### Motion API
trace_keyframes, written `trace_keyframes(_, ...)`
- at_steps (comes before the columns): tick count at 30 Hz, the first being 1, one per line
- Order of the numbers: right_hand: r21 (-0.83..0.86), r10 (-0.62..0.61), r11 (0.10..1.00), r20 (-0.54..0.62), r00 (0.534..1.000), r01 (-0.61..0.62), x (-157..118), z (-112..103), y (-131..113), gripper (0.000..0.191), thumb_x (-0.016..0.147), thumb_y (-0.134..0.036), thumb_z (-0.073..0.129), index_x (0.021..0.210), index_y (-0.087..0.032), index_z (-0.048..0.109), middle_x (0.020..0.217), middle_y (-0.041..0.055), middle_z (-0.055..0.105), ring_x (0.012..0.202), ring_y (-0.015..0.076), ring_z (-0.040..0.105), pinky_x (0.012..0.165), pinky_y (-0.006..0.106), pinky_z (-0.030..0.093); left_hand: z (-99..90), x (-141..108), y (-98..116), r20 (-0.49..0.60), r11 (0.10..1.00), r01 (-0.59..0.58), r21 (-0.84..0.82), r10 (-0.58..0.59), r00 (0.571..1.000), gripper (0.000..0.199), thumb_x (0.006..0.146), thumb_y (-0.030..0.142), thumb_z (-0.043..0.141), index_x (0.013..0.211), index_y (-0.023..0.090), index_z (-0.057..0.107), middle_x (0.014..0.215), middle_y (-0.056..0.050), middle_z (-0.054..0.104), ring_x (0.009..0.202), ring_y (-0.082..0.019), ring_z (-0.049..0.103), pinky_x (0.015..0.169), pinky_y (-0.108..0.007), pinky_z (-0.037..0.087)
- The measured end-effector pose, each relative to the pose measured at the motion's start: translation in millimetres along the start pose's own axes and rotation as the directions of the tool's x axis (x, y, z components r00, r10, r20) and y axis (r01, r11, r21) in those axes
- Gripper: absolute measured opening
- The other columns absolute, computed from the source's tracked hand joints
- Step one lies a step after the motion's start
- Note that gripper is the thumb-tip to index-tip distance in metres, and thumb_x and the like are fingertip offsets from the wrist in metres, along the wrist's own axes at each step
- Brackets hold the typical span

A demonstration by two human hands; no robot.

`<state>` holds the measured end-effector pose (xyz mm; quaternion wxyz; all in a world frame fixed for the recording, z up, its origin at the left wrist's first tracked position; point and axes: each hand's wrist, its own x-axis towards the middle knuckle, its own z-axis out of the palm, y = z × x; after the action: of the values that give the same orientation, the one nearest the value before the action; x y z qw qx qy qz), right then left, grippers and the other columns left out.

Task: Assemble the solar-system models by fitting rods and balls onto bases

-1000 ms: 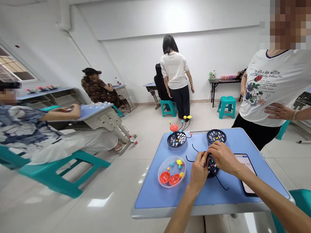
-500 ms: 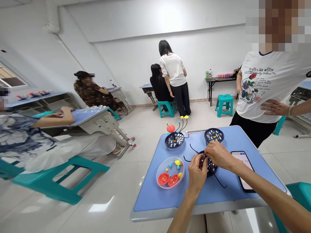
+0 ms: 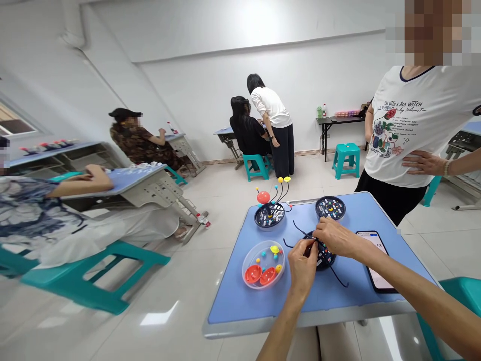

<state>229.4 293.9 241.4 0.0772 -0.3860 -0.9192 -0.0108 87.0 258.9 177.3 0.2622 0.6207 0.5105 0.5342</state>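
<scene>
Blue table (image 3: 229, 301), black disc (image 3: 323, 261) half-hidden under hands (image 3: 302, 268) (image 3: 336, 238)

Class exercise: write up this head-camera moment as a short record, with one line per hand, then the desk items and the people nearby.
Left hand: fingers pinching at a dark round disc with black wires
Right hand: fingers on the same disc
Desk: blue desk
Items: wired disc with a red ball; second disc; clear round tray of orange halves and beads; smartphone
Nearby: standing person in a white T-shirt, hand on hip
</scene>
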Motion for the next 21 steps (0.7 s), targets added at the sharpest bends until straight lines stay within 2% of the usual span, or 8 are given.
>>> trace_keyframes(2,0.002,0.003,1.000,-0.003,1.000,-0.003,-2,0,2,0.026,0.071,0.008,0.055,0.079,-0.015,0.066,0.074,0.0077,0.064,0.077,0.0205,0.054,0.066,0.030,0.036,-0.4,-1,0,-0.012,0.999,0.044,-0.012,-0.044,0.999,0.011,0.081,0.021,0.063,0.087,0.018,0.072,0.076,-0.002,0.069,0.067,-0.015,0.061,0.064,-0.026,0.048)
trace_keyframes(4,0.032,0.004,0.999,-0.050,0.999,-0.002,-4,-2,6,0.034,0.068,0.010,0.052,0.086,-0.015,0.067,0.076,0.0076,0.065,0.078,0.0206,0.055,0.068,0.030,0.038,-1.0,-4,-1,-0.028,0.995,0.096,-0.032,-0.097,0.995,0.022,0.078,0.020,0.066,0.100,0.018,0.070,0.078,-0.002,0.069,0.065,-0.014,0.061,0.063,-0.027,0.050)
trace_keyframes(8,0.149,0.032,0.989,-0.260,0.965,0.008,-12,-11,22,0.052,0.066,0.014,0.041,0.102,-0.014,0.066,0.090,0.0100,0.070,0.087,0.0217,0.057,0.076,0.033,0.045,-4.7,-12,-2,-0.028,0.977,0.179,-0.116,-0.183,0.983,0.043,0.077,0.023,0.067,0.119,0.016,0.060,0.081,-0.002,0.066,0.057,-0.011,0.057,0.054,-0.025,0.050)
trace_keyframes(11,0.209,0.112,0.977,-0.387,0.915,-0.031,-20,-20,31,0.050,0.070,0.011,0.038,0.103,-0.014,0.067,0.093,0.0108,0.071,0.088,0.0229,0.058,0.076,0.035,0.049,-10.1,-20,-4,-0.036,0.971,0.187,-0.150,-0.194,0.980,0.049,0.079,0.026,0.066,0.126,0.017,0.054,0.089,-0.004,0.066,0.057,-0.011,0.056,0.053,-0.025,0.051)
trace_keyframes(16,0.225,0.174,0.971,-0.436,0.883,-0.080,-33,-25,33,0.042,0.079,0.004,0.038,0.099,-0.016,0.069,0.084,0.0092,0.071,0.081,0.0230,0.059,0.072,0.037,0.050,-23.7,-43,-3,-0.072,0.996,0.088,-0.019,-0.089,0.993,0.046,0.085,0.027,0.060,0.129,0.019,0.052,0.098,-0.007,0.066,0.055,-0.011,0.057,0.054,-0.028,0.053)
trace_keyframes(21,0.239,0.121,0.971,-0.501,0.857,0.003,-39,-35,17,0.034,0.089,-0.006,0.039,0.102,-0.017,0.068,0.088,0.0104,0.072,0.085,0.0246,0.061,0.072,0.038,0.052,-55.0,-91,3,-0.081,0.976,-0.134,0.173,0.150,0.985,0.037,0.091,0.018,0.053,0.128,0.022,0.053,0.096,-0.006,0.068,0.058,-0.010,0.059,0.053,-0.023,0.053)
